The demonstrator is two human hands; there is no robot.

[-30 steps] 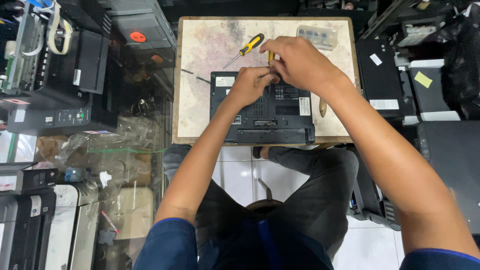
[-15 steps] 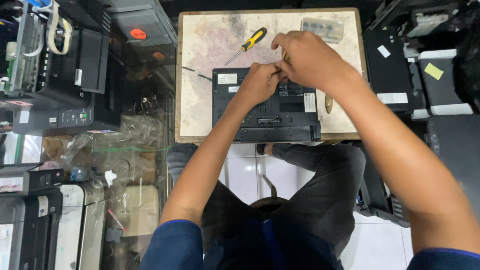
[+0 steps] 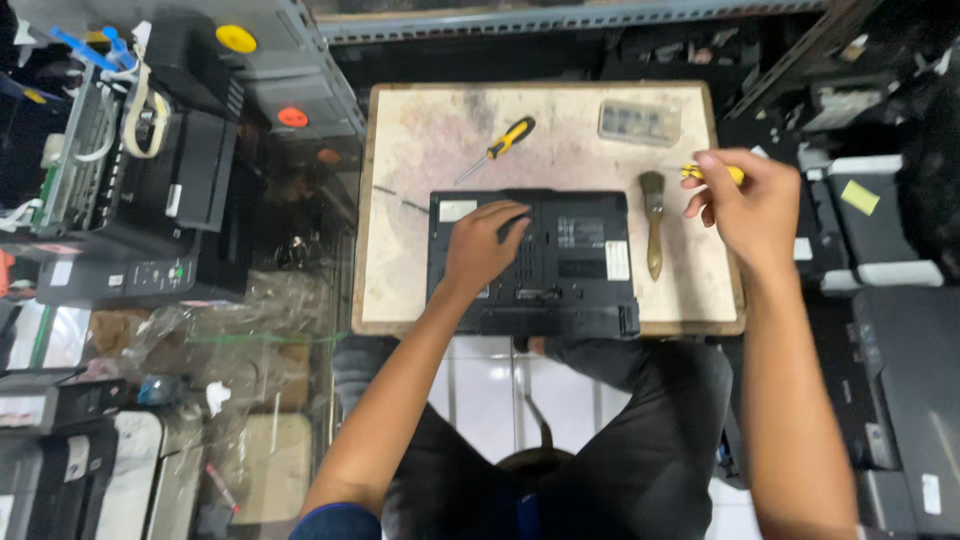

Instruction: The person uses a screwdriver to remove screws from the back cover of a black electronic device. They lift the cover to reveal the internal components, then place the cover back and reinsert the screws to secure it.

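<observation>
A black laptop [image 3: 570, 255] lies bottom-up at the near edge of a small worn table [image 3: 440, 130]. My left hand [image 3: 482, 245] rests flat on its left part, fingers spread. Off the table's right side, my right hand [image 3: 745, 205] holds a yellow-handled screwdriver [image 3: 712, 173]; only the handle end shows beyond the fingers. A small brush [image 3: 653, 220] with a wooden handle lies just right of the laptop. A second yellow and black screwdriver [image 3: 500, 145] lies on the table behind the laptop.
A clear plastic parts box [image 3: 640, 122] sits at the table's far right. Stacked printers and electronics [image 3: 150, 190] crowd the left side. More grey machines [image 3: 880, 260] stand at the right. My legs [image 3: 640, 430] are under the table.
My right hand has left the laptop and swung out to the right with a yellow screwdriver. My left hand now lies flat on the laptop. The brush is now uncovered.
</observation>
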